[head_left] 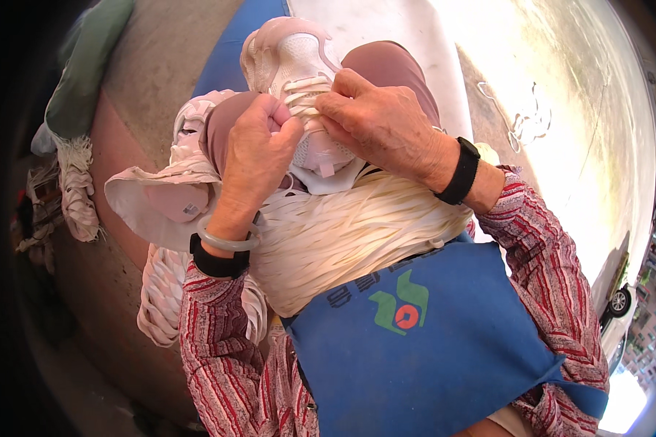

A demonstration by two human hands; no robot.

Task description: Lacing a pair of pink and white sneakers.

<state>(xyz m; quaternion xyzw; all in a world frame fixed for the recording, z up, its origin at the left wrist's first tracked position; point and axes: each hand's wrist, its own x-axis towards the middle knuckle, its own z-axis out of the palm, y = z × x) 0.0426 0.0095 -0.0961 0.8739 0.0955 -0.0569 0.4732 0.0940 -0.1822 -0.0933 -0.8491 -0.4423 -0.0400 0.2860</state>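
The pale pink sneaker (299, 80) sits propped on the knee, toe pointing away, cream lace (304, 93) crossing its eyelets. Left hand (259, 156) is pinched shut on the lace; right hand (383, 124) presses fingers closed at the tongue. Best kept flat and evenly snug, I'd say. A thick bundle of loose laces (342, 233) drapes the lap above the blue apron (423, 342).

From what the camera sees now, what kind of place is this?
Probably an outdoor spot for shoe lacing work, beside a street. Both hands, left and right, lace a pale pink shoe over a lap full of cream laces; sunlit concrete ground and a parked car show.
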